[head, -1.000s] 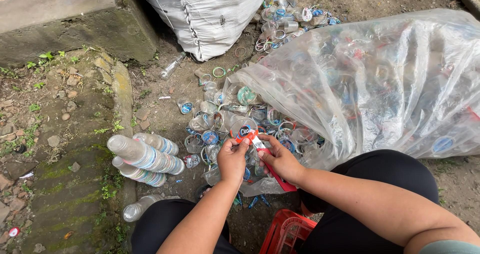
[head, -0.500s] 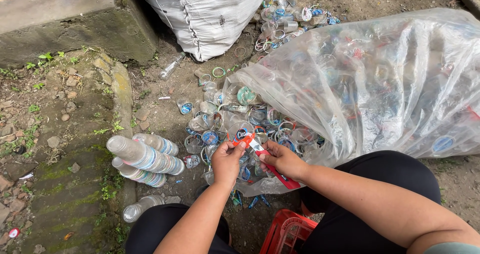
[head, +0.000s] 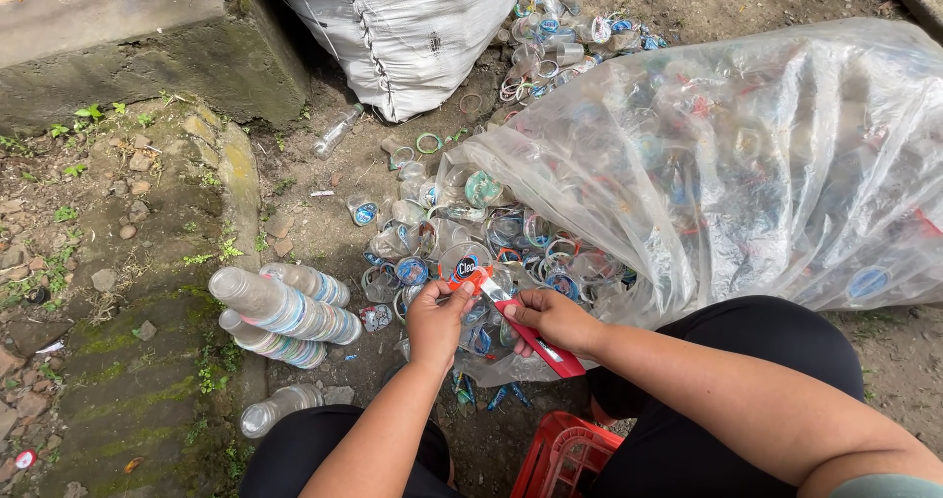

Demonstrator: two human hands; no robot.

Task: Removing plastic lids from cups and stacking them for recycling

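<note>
Bare dirt ground beside mossy concrete ledge [head: 147, 56]. Left hand [head: 437, 319] pinches clear plastic cup [head: 471, 267]; right hand [head: 552, 318] closed around red utility knife [head: 526, 329], blade at cup rim. Clear sack [head: 766, 164] spills cups; nested cup stacks [head: 285, 311] lie left. Forearms reach forward between knees

- Outdoor recycling sorting spot on bare dirt ground [head: 324, 233].
- Huge clear plastic bag [head: 747, 164] spilling used cups, right.
- White woven sack [head: 413, 27] far.
- Mossy concrete step [head: 128, 56] left.
</note>
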